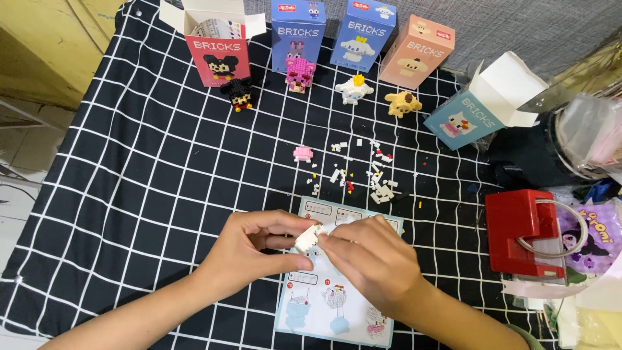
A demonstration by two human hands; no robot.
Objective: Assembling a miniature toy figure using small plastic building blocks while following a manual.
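Above instruction sheet (337, 304), hands pinching white brick piece (309, 238)

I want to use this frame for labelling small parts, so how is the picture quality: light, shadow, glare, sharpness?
Head view: light is soft and even, with only faint shadows under the left hand and right hand. The white brick piece in their grip looks slightly washed out. The loose bricks are too small to resolve. The clear plastic at right shows glare. The grid cloth lines bow slightly toward the edges.

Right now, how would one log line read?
left hand: grip on white brick piece | right hand: pinching same piece | under: instruction sheet | beyond: loose bricks
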